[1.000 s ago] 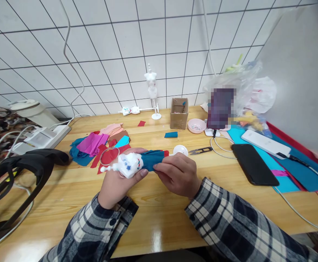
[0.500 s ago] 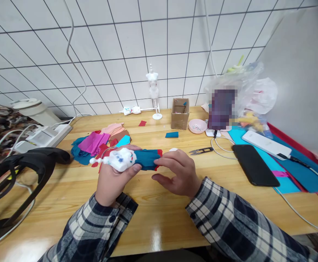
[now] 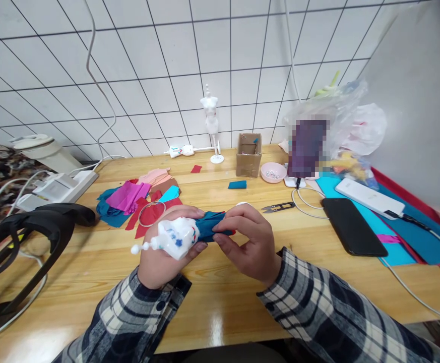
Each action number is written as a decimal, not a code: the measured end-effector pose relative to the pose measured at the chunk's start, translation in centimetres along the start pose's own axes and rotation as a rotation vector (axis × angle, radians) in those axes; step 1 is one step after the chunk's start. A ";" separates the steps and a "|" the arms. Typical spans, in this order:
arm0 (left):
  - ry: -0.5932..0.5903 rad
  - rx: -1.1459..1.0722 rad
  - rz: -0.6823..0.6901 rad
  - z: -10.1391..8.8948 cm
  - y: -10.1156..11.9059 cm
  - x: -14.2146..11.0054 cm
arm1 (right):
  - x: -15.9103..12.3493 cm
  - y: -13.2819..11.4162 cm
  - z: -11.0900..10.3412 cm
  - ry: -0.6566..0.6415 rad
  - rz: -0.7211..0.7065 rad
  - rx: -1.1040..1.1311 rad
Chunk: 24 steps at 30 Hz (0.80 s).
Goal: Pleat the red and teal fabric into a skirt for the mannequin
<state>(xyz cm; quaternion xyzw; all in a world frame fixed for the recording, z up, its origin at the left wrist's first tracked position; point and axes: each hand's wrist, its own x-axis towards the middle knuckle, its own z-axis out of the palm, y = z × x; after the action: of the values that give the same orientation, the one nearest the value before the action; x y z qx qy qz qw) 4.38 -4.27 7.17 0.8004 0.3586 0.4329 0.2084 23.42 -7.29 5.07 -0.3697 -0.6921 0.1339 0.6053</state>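
Note:
A small white mannequin (image 3: pixel 177 236) with blue and red marks on its torso lies on its side in my left hand (image 3: pixel 155 267), its neck knob toward the left. Teal cloth (image 3: pixel 209 225) with a red edge wraps its lower part like a skirt. My left fingers and thumb close round the mannequin near the waist. My right hand (image 3: pixel 248 242) pinches the skirt's hem between thumb and fingers. Just left of my left hand are a thin ring (image 3: pixel 151 214) and red cloth scraps (image 3: pixel 136 222). Thread snips (image 3: pixel 279 207) lie beyond my right hand.
Behind stand another white mannequin (image 3: pixel 210 118), a cardboard box (image 3: pixel 248 156) and a pink bowl (image 3: pixel 273 173) of small bits. Coloured cloth scraps (image 3: pixel 129 196) lie left. A black headset (image 3: pixel 49 237) is at far left; a black phone (image 3: pixel 352 226) and white power bank (image 3: pixel 370 196) are right.
The mannequin has turned and shifted slightly right and toward me. My right thumb and fingers have closed on the hem, and the skirt now looks gathered. The ring is uncovered.

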 end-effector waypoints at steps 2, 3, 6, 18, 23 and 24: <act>-0.013 0.003 0.018 0.0 0.1 0.0 | 0.1 -0.2 0.1 -0.001 0.011 0.028; -0.021 0.001 0.024 0.0 0.2 0.1 | 0.1 -0.2 0.1 -0.014 0.012 0.038; -0.029 -0.019 0.027 0.2 0.1 0.0 | 0.3 -0.3 0.1 -0.050 0.008 0.043; 0.136 -0.049 -0.045 1.1 -0.1 -0.3 | -0.1 0.9 0.1 -0.084 0.008 0.048; 0.192 -0.103 -0.184 0.4 -1.8 -0.6 | -0.2 1.9 0.2 -0.121 -0.053 0.015; 0.201 -0.127 -0.205 0.3 -2.0 -0.6 | -0.2 2.1 0.3 -0.122 -0.040 0.012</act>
<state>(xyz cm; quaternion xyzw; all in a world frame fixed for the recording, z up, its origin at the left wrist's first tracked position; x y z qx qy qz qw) 3.58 -3.40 5.36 0.6973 0.4295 0.5091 0.2649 23.90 -5.90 3.48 -0.3433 -0.7340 0.1482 0.5669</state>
